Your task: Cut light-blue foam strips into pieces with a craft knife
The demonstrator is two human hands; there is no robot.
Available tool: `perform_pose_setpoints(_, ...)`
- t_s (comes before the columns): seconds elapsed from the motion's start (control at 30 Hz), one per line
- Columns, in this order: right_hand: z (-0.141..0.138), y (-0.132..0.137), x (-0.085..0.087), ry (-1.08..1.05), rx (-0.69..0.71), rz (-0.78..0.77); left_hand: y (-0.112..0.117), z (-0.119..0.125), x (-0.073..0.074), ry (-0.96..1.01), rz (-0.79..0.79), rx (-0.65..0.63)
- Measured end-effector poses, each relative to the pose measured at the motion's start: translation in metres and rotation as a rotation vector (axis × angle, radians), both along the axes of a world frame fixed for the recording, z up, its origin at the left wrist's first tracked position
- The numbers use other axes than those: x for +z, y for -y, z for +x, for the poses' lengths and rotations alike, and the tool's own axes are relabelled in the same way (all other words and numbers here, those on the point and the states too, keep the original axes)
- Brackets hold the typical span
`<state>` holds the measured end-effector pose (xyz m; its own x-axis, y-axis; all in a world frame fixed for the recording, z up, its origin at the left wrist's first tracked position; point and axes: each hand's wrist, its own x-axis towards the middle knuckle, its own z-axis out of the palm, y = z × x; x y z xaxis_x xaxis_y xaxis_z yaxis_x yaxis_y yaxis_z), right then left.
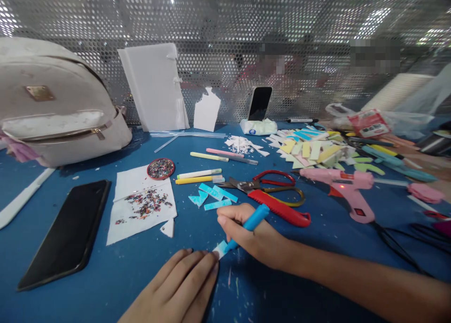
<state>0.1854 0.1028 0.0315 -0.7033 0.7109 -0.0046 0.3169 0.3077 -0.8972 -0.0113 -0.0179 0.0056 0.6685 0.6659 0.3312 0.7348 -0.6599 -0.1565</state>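
My right hand (252,234) is closed round a blue marker (256,217), its tip down on a small white strip (221,250). The strip's far end is coloured blue, while the near end is still white. My left hand (179,285) lies flat on the table, fingers stretched out, with the fingertips touching the white end. Just beyond my right hand are several blue-coloured pieces (213,195). A red-handled pair of scissors (260,184) and a red utility knife (285,209) lie past it to the right.
Yellow (199,179), green and pink markers lie further back. To the left are a dark phone (66,234), paper with glitter (118,205), a round glitter dish (160,168) and a backpack (59,97). Cut pastel strips (313,151) and a pink glue gun (347,184) are on the right.
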Motion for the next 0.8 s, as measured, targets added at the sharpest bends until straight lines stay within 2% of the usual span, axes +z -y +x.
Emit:
perform_pose_setpoints(0.13,-0.0011,0.0010,-0.0009,-0.013,-0.055,0.037,0.0005,0.0004,0.0013,-0.004,0.001,0.006)
perform_pose_setpoints(0.33,-0.0005,0.0008,-0.0016,0.004,-0.031,-0.014,0.0005,0.0002,0.0021,-0.012,0.012,0.003)
perform_pose_setpoints(0.8,-0.0007,0.0004,-0.0037,-0.012,-0.068,-0.006,0.0008,0.0002,0.0009,0.000,0.004,0.008)
